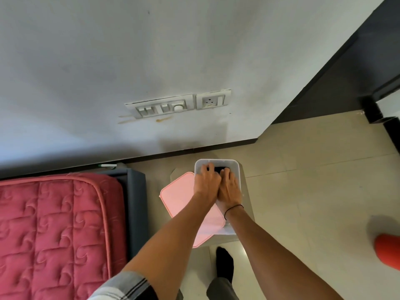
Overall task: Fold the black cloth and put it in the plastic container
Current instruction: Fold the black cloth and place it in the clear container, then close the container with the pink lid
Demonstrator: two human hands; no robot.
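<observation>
A clear plastic container (234,164) stands on the tiled floor near the wall. Inside it lies the black cloth (219,169), of which only a small dark patch shows between my fingers. Both hands are down inside the container on top of the cloth. My left hand (206,182) presses on its left part, fingers spread and curled over it. My right hand (230,188), with a black band on the wrist, presses beside it on the right. Most of the cloth is hidden under my hands.
A pink lid (179,198) leans against the container's left side. A bed with a pink quilted mattress (56,230) fills the left. My foot in a black sock (225,265) stands just behind the container. An orange object (387,250) lies at the right edge.
</observation>
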